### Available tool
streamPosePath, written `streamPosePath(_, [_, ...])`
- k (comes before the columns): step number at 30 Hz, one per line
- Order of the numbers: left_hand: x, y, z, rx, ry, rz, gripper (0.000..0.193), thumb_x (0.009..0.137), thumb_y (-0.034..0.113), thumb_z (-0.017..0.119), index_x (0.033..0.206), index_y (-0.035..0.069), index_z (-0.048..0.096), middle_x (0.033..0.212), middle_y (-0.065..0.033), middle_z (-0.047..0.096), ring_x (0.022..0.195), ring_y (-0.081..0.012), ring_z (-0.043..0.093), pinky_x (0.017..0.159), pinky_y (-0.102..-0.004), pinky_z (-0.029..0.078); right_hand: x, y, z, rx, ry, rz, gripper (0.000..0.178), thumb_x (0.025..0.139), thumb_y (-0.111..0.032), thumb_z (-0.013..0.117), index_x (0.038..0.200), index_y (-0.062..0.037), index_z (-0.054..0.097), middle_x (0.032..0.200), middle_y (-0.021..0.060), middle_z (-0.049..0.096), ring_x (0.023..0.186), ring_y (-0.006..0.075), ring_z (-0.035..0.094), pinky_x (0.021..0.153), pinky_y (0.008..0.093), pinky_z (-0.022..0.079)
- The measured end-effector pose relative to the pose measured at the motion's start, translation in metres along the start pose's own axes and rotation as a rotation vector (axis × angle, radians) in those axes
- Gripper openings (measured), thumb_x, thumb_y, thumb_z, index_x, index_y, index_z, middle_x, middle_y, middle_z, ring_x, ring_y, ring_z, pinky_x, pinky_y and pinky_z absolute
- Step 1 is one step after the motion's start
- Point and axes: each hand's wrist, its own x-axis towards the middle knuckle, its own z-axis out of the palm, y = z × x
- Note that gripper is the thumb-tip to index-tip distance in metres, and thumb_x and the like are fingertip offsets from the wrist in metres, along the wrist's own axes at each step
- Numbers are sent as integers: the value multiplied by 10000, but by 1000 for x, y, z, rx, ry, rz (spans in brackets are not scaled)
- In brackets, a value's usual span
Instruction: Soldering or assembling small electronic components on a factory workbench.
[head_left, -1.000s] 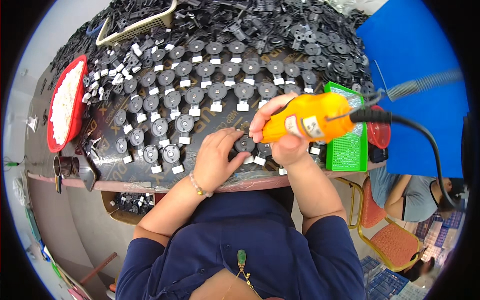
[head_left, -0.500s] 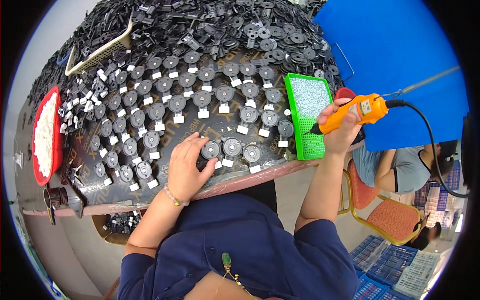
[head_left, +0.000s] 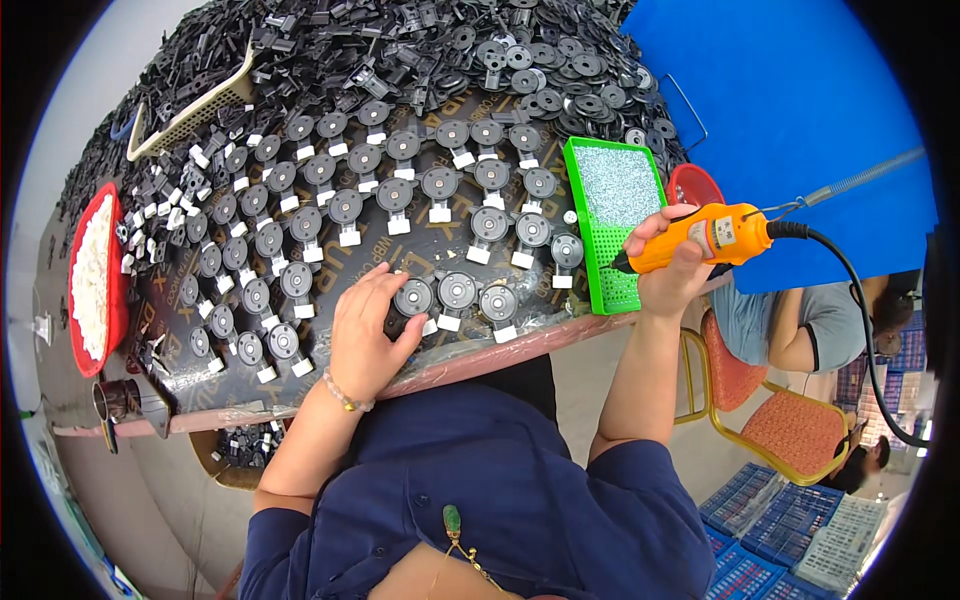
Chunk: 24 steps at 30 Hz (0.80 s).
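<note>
My right hand point(head_left: 672, 270) is wrapped round an orange electric screwdriver point(head_left: 705, 238), whose black tip is over the perforated lower part of a green tray point(head_left: 598, 270). Small silvery screws point(head_left: 615, 180) fill the tray's upper part. On the table my left hand point(head_left: 368, 330) has its thumb and fingers about a black round part with a white tab point(head_left: 413, 296), gripping its left side. Two similar round parts point(head_left: 457, 291) lie just to its right. Beyond them, several more black discs with white tabs point(head_left: 345, 207) stand in curved rows.
Loose black parts point(head_left: 400, 50) are heaped at the back, with a beige basket point(head_left: 200, 115) among them. A red tray point(head_left: 118, 280) of white pieces stands at left. Beside the green tray is a red bowl point(head_left: 697, 187). The screwdriver's black cable point(head_left: 858, 290) hangs at right, near a blue panel point(head_left: 790, 120).
The view has shifted slightly. The screwdriver is a little more level and its rear end is lower; its tip remains over the green tray. My left hand stays at the same round part.
</note>
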Motion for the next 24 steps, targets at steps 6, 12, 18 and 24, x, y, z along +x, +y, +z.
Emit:
streamPosePath(6, [0,1,-3,-1,-8,4,487,746,163,780,1182,43,600,1157,-126,642,1199,-318,568,975,-433,434,0,-2,-2,5,52,-18,685,798,-645,689,1053,-28,533,738,102,613,547,177,582,519,307,514])
streamPosePath(12, [0,1,-3,-17,-17,-5,501,735,138,772,1194,35,599,1193,-158,631,1204,-332,560,994,-433,420,-1,-3,-3,14,22,0,697,794,-653,687,1072,-33,533,763,107,611,565,187,581,529,311,504])
streamPosePath(18, [0,1,-3,3,0,-38,490,747,178,780,1185,46,605,1166,-132,633,1201,-318,562,976,-426,432,-1,-42,11,108,-5,-79,779,789,-752,593,1113,-48,519,804,106,602,572,185,571,528,322,486])
streamPosePath(24, [-2,-4,-1,-47,-5,-35,486,753,210,782,1179,49,611,1161,-160,635,1190,-318,568,977,-424,435,-23,-36,98,451,-366,-102,847,737,-802,572,1116,-49,491,827,131,632,601,193,619,569,336,535])
